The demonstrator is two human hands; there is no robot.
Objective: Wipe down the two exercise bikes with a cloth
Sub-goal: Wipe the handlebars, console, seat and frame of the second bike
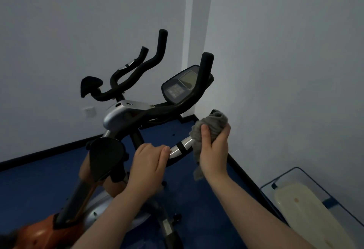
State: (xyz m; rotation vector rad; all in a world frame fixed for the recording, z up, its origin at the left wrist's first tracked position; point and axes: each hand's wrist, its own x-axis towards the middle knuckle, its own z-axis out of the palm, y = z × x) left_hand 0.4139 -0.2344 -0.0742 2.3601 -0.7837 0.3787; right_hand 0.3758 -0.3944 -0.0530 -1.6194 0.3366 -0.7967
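Wiping of the near bike's handlebar is the step in hand. Right hand [213, 148] grips the crumpled grey cloth [208, 128], fingers and thumb curled round it, wrapping it over the black handlebar with chrome sensor band [182, 147]. Left hand [147, 162] rests on the same bar, fingers fairly straight, steadying it. Next move likely calls for sliding the cloth along the bar toward the dark console with grey screen [183, 85].
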